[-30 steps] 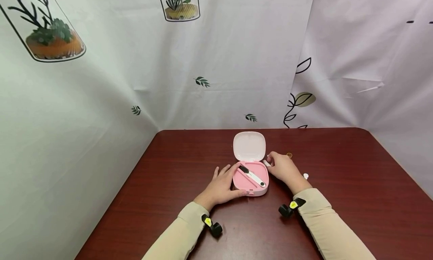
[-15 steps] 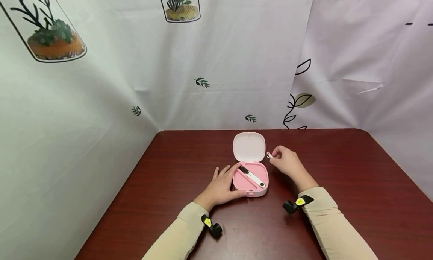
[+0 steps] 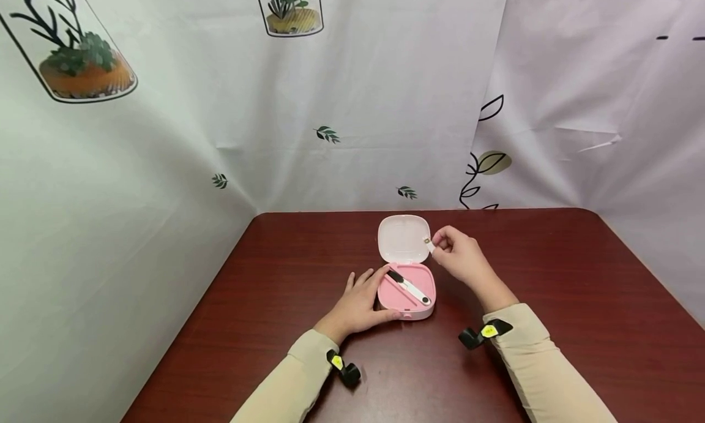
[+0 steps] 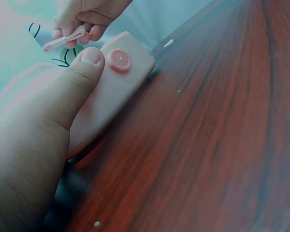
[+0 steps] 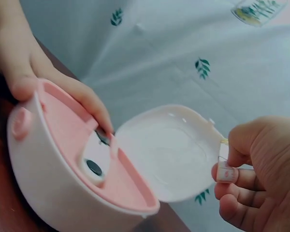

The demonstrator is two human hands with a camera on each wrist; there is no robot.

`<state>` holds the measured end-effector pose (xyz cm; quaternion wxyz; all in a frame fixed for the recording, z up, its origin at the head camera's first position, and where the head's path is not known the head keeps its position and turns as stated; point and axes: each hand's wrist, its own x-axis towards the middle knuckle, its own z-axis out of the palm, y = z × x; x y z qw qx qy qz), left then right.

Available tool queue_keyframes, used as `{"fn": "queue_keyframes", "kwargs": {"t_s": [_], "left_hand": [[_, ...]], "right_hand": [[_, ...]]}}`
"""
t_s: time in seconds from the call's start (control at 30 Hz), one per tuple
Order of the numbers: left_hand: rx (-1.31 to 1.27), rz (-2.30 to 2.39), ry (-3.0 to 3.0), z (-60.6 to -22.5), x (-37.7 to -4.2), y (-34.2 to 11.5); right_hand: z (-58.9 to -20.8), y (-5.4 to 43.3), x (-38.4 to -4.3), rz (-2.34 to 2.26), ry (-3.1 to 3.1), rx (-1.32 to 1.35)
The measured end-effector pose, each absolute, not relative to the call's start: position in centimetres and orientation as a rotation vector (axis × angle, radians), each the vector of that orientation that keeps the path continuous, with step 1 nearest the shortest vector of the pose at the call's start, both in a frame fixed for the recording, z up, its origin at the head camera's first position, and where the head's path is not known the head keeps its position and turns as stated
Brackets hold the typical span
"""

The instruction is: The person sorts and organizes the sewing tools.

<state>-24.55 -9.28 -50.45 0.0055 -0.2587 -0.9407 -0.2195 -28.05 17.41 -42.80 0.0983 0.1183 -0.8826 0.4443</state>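
A pink and white box (image 3: 420,314) stands on the table with its white lid (image 3: 401,239) raised at the back. Lying slantwise across its pink insert is a white tool (image 3: 414,291) with a black end. My left hand (image 3: 355,305) holds the box by its left side, thumb at the front beside the round pink catch (image 4: 120,60), forefinger over the rim. Level with the lid's right edge, my right hand (image 3: 461,258) pinches a small folded white tape measure (image 5: 226,171) between thumb and fingers. Faint printed marks show on it, and its end has a metallic tip.
The dark red wooden table (image 3: 264,270) spreads around the box on every side. Behind it hangs a pale cloth (image 3: 352,92) printed with leaves and plants. Each wrist carries a small black camera, like the one (image 3: 349,374) on the left.
My right hand lifts from the box's right side, goes back, then moves left to the lid's edge with the tape measure. My left hand and the box stay put.
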Motion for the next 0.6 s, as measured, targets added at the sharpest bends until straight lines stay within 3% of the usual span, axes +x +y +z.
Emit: {"fn": "queue_keyframes", "kwargs": {"t_s": [0.6], "left_hand": [[-0.800, -0.665, -2.960, -50.5, -24.6, -9.2]], "right_hand": [[-44.0, 14.2, -26.8, 1.041, -2.864, 0.609]]}}
